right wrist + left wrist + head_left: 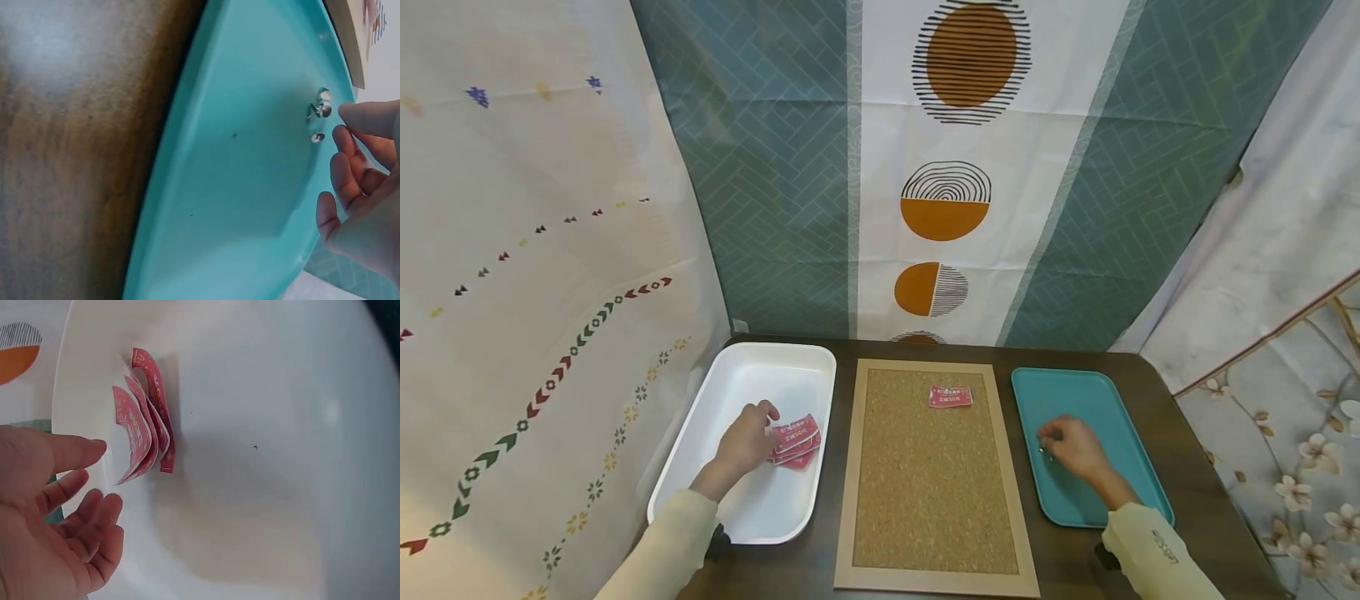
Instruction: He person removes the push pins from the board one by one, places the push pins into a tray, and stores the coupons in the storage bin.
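My left hand [747, 439] hovers over the white tray [737, 517], just left of a small stack of red paper coupons [795, 435]. In the left wrist view its thumb and loosely bent fingers stand apart from the curled coupons [136, 428], with nothing between them. Over the teal tray [1078, 508] is my right hand [1075, 446], its fingers loosely bent. Several shiny silver pushpins [320, 111] lie on that tray close to the fingertips; no pin shows between thumb and forefinger. Another red coupon [951, 397] lies near the top of the cork board [932, 483].
The wood-framed cork board stands between the two trays on a dark wooden table [1075, 575]. A patterned cloth [925, 167] hangs behind the table, with further cloths on the left [535, 208] and right [1262, 292].
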Demonstrator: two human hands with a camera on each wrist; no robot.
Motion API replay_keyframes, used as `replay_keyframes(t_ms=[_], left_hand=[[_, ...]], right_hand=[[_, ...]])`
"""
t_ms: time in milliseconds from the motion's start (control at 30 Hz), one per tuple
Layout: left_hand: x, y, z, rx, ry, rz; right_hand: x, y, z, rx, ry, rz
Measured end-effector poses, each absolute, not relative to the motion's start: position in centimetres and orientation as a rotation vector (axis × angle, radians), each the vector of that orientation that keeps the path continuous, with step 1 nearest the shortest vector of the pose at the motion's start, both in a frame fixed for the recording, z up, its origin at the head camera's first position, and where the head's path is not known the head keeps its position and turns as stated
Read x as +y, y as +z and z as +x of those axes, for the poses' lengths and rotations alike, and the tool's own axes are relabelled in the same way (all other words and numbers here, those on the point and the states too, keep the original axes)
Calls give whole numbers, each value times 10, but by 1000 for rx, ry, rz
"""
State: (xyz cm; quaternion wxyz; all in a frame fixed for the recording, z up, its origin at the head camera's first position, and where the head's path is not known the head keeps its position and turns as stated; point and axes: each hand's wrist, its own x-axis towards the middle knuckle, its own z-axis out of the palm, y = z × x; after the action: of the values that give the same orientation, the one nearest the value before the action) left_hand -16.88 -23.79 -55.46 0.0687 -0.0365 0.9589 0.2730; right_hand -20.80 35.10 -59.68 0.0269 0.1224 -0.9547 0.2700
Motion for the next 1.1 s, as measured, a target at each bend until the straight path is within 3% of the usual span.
replay_keyframes(t_ms=[333, 1100], left_hand=[[-226, -550, -175, 3018, 905, -68], [-141, -525, -208, 3022, 1195, 130]], right_hand=[[335, -584, -215, -2905, 858, 369], [279, -568, -235, -2858, 878, 444]])
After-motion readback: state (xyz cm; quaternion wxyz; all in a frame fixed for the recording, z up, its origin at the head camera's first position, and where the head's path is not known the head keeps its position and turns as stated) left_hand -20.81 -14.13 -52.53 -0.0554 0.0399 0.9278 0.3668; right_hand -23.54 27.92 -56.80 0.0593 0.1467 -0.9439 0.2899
